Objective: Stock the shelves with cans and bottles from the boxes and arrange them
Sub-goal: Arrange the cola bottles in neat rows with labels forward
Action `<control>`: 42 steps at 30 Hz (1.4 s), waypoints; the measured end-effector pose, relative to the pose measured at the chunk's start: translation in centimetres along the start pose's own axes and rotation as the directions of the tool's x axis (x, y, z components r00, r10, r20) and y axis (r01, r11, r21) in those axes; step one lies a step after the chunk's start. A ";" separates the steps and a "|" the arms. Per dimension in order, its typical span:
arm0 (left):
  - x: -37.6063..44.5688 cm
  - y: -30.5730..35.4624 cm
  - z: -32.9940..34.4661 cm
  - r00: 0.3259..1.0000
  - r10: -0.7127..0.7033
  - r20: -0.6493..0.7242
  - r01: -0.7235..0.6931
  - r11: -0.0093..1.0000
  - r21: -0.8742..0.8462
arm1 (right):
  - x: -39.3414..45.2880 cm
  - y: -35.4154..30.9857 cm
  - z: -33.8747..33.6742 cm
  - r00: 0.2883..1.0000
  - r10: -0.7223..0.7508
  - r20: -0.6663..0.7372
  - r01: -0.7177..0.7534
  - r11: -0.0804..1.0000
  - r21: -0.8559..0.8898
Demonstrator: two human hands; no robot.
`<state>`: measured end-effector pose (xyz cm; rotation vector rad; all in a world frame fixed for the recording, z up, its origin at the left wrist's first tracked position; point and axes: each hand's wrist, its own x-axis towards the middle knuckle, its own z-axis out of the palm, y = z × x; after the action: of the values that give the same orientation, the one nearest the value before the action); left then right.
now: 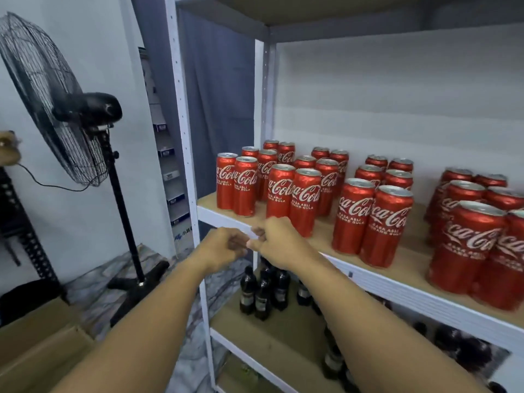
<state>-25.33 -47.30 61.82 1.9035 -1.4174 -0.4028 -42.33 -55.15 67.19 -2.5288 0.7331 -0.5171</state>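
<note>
Two bare hands out in front of the white metal shelving unit (195, 154), close together at the front edge of the light wooden shelf board (408, 259). Left hand (224, 248) with fingers curled inward and nothing visibly held; right hand (276, 239) likewise curled, knuckles just in front of the nearest can — whether anything small sits pinched between the two hands, cannot tell. Tall red Coca-Cola cans (371, 219) upright on that board, grouped in paired rows running front to back, four such groups from left to right, labels facing forward. On the lower wooden shelf (272, 336), dark plastic bottles (262, 290) standing clustered near the left post, more of them dim farther right. Off to the left, a black pedestal fan (65, 109) on the marbled floor — beside it, brown cardboard boxes (42, 344) at the lower left corner.
</note>
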 end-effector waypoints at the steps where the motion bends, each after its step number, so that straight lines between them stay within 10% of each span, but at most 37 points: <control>1: 0.2 -2.0 1.4 1.000 0.000 0.017 0.000 1.000 0.017 | 0.0 1.3 2.0 1.000 0.005 0.013 -0.005 1.000 -0.026; 18: 12.2 -27.7 19.6 0.972 0.081 -0.220 -0.061 0.993 0.098 | 9.3 23.4 26.3 0.958 0.237 -0.164 -0.263 0.951 -0.163; 29: 14.4 -29.6 22.0 0.939 0.109 -0.326 -0.144 0.986 -0.087 | 11.6 25.8 30.9 0.884 0.290 -0.366 -0.298 0.954 0.036; 42: 12.6 -29.6 19.8 0.974 0.138 -0.178 -0.144 0.989 -0.023 | 9.6 24.5 30.5 0.910 0.312 -0.275 -0.321 0.947 0.011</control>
<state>-12.62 -61.94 29.35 1.7507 -1.4071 -0.1854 -30.45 -69.43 31.48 -2.3250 1.2391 -0.7499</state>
